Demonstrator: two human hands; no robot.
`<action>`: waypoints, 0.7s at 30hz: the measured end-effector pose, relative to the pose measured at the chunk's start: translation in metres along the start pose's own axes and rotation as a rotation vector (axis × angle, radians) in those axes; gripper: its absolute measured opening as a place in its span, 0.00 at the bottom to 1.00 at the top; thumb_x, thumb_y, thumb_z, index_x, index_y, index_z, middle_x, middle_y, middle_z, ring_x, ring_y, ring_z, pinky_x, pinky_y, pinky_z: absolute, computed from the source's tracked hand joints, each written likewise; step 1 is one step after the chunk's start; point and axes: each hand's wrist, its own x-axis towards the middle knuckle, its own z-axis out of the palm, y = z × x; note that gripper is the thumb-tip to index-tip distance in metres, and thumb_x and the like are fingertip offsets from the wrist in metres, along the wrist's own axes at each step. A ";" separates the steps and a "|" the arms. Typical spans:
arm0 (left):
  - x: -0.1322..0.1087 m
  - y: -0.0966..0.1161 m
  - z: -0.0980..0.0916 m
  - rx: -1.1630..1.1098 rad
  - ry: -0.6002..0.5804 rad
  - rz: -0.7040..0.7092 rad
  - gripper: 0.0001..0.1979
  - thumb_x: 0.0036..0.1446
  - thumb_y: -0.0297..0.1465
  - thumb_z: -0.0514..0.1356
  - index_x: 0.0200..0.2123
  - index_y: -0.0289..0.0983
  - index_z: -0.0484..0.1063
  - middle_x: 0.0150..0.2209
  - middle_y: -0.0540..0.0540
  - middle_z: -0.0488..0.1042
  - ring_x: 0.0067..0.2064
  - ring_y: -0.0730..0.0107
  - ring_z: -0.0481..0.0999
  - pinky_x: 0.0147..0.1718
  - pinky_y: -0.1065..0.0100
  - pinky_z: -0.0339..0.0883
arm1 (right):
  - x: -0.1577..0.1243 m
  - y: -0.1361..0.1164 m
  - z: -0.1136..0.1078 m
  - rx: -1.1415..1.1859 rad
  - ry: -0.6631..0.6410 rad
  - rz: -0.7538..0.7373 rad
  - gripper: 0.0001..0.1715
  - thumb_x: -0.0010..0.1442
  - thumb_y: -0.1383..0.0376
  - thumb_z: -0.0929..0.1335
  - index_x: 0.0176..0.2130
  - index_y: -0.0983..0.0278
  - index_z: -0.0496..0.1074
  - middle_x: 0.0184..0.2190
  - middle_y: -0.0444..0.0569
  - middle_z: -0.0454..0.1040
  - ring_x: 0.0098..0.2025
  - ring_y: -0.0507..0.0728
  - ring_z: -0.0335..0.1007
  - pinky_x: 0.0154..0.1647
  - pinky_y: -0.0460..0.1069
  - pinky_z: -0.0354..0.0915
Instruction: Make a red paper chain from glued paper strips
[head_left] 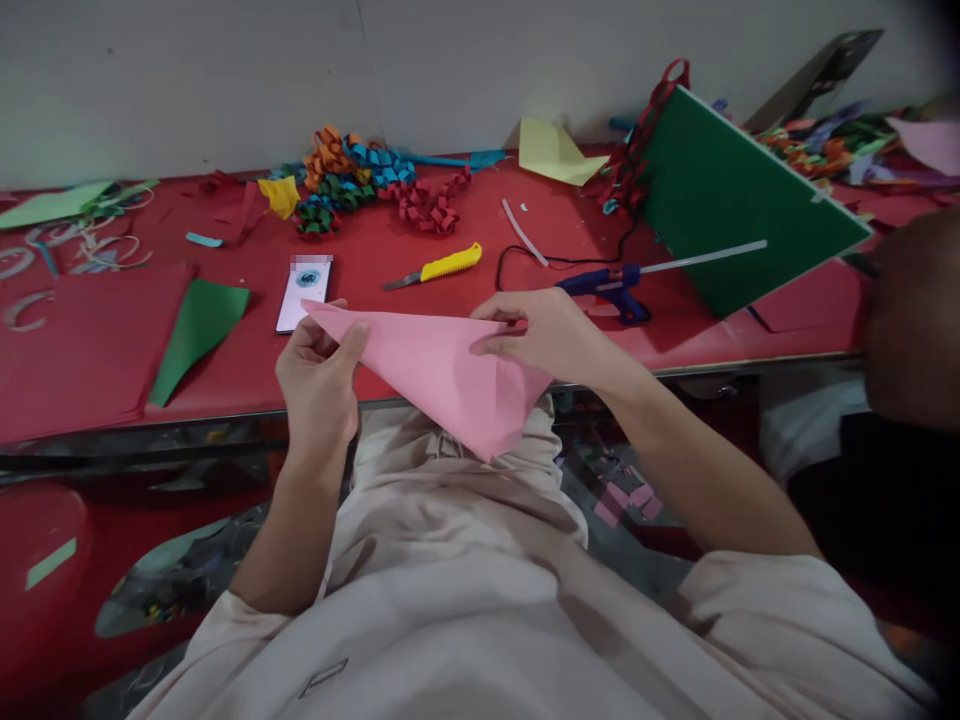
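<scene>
A sheet of pink paper [442, 370], bent into a pointed, cone-like shape, is held between my hands above my lap, at the table's front edge. My left hand [319, 385] pinches its narrow left tip between thumb and fingers. At the upper right edge, my right hand [536, 335] grips the paper, thumb in front and fingertips partly hidden behind. Just beyond the right hand lies a blue glue gun [611, 290] with a clear glue stick in its back. A yellow utility knife [442, 266] with its blade out and a phone [306, 292] lie behind the paper.
Red sheets [90, 345] and a curled green paper [202, 325] lie at left. Several paper chains [360, 180] sit along the wall. A green board [735, 200] leans at right, near another person [911, 320]. A loose glue stick [523, 230] rests near the black cord.
</scene>
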 end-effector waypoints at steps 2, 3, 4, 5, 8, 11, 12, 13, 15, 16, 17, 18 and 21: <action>0.000 0.000 -0.001 0.011 0.005 0.007 0.25 0.44 0.38 0.79 0.44 0.39 0.78 0.38 0.49 0.79 0.39 0.74 0.80 0.42 0.72 0.76 | -0.002 -0.002 -0.002 0.003 -0.020 -0.029 0.14 0.58 0.61 0.76 0.45 0.62 0.84 0.41 0.46 0.86 0.39 0.56 0.80 0.42 0.48 0.69; 0.000 0.000 -0.002 0.021 0.006 0.010 0.25 0.43 0.38 0.79 0.44 0.39 0.78 0.38 0.50 0.79 0.39 0.73 0.80 0.42 0.72 0.76 | -0.002 -0.003 -0.003 -0.002 -0.026 -0.039 0.14 0.61 0.61 0.74 0.46 0.62 0.84 0.41 0.46 0.86 0.39 0.56 0.81 0.42 0.48 0.70; -0.001 0.000 -0.003 0.031 0.008 0.013 0.26 0.43 0.39 0.79 0.44 0.39 0.77 0.37 0.50 0.78 0.39 0.73 0.80 0.42 0.72 0.77 | -0.003 -0.003 -0.003 -0.009 -0.028 -0.043 0.14 0.63 0.61 0.72 0.47 0.62 0.84 0.41 0.47 0.86 0.39 0.57 0.81 0.42 0.48 0.71; -0.001 0.001 -0.005 0.039 0.008 0.012 0.26 0.43 0.40 0.79 0.44 0.39 0.77 0.37 0.50 0.78 0.39 0.73 0.80 0.42 0.71 0.77 | -0.003 -0.004 -0.004 -0.015 -0.027 -0.044 0.15 0.65 0.62 0.70 0.47 0.62 0.84 0.41 0.47 0.86 0.39 0.57 0.82 0.41 0.48 0.71; -0.002 0.005 -0.010 0.036 -0.012 -0.009 0.23 0.50 0.44 0.76 0.45 0.39 0.78 0.37 0.49 0.79 0.38 0.72 0.81 0.41 0.70 0.78 | -0.004 -0.004 -0.004 -0.003 -0.029 -0.032 0.15 0.65 0.64 0.69 0.47 0.61 0.85 0.40 0.47 0.87 0.41 0.58 0.83 0.42 0.48 0.73; -0.002 0.014 -0.015 -0.007 -0.080 -0.030 0.19 0.57 0.44 0.72 0.48 0.42 0.78 0.43 0.47 0.82 0.36 0.72 0.82 0.36 0.71 0.79 | -0.005 -0.005 -0.007 0.033 -0.043 -0.021 0.16 0.63 0.65 0.70 0.48 0.61 0.85 0.41 0.46 0.86 0.42 0.57 0.83 0.40 0.47 0.72; -0.002 0.017 -0.017 -0.019 -0.104 -0.029 0.20 0.57 0.42 0.72 0.51 0.44 0.78 0.46 0.47 0.82 0.36 0.73 0.82 0.34 0.72 0.79 | -0.006 -0.005 -0.008 0.039 -0.051 -0.023 0.17 0.63 0.65 0.70 0.49 0.60 0.84 0.40 0.46 0.86 0.41 0.56 0.82 0.40 0.47 0.72; -0.001 0.020 -0.019 -0.025 -0.124 -0.026 0.21 0.57 0.41 0.73 0.52 0.45 0.77 0.48 0.47 0.82 0.35 0.73 0.82 0.33 0.73 0.79 | -0.006 -0.005 -0.009 0.039 -0.056 -0.027 0.17 0.64 0.65 0.70 0.50 0.60 0.84 0.39 0.46 0.86 0.39 0.55 0.81 0.39 0.46 0.71; 0.001 0.024 -0.022 -0.026 -0.140 -0.015 0.22 0.55 0.39 0.74 0.52 0.46 0.77 0.48 0.47 0.83 0.35 0.72 0.83 0.30 0.74 0.79 | -0.007 -0.006 -0.012 0.028 -0.057 -0.039 0.18 0.64 0.63 0.71 0.52 0.60 0.83 0.36 0.45 0.85 0.35 0.54 0.79 0.38 0.46 0.70; 0.001 0.025 -0.023 -0.024 -0.136 -0.009 0.21 0.54 0.39 0.75 0.51 0.46 0.78 0.45 0.48 0.83 0.35 0.72 0.83 0.30 0.74 0.79 | -0.008 -0.006 -0.013 0.020 -0.053 -0.044 0.18 0.64 0.61 0.71 0.52 0.60 0.83 0.35 0.45 0.85 0.34 0.53 0.78 0.38 0.46 0.70; 0.003 0.026 -0.025 -0.022 -0.127 -0.004 0.20 0.53 0.38 0.76 0.48 0.45 0.79 0.41 0.49 0.84 0.34 0.72 0.83 0.30 0.74 0.79 | -0.009 -0.006 -0.014 0.011 -0.048 -0.047 0.17 0.64 0.60 0.71 0.51 0.60 0.83 0.35 0.45 0.84 0.34 0.53 0.78 0.39 0.47 0.69; 0.004 0.026 -0.026 -0.020 -0.116 -0.005 0.19 0.52 0.38 0.76 0.46 0.43 0.79 0.36 0.51 0.83 0.33 0.72 0.83 0.31 0.74 0.79 | -0.010 -0.006 -0.016 0.002 -0.044 -0.049 0.17 0.64 0.60 0.71 0.51 0.60 0.83 0.34 0.45 0.84 0.34 0.53 0.77 0.40 0.47 0.69; 0.007 0.027 -0.028 -0.015 -0.089 -0.011 0.21 0.47 0.37 0.79 0.42 0.39 0.79 0.25 0.54 0.77 0.27 0.76 0.79 0.31 0.73 0.80 | -0.012 -0.008 -0.019 -0.022 -0.055 -0.053 0.17 0.65 0.59 0.72 0.51 0.59 0.83 0.35 0.45 0.84 0.35 0.53 0.78 0.40 0.47 0.68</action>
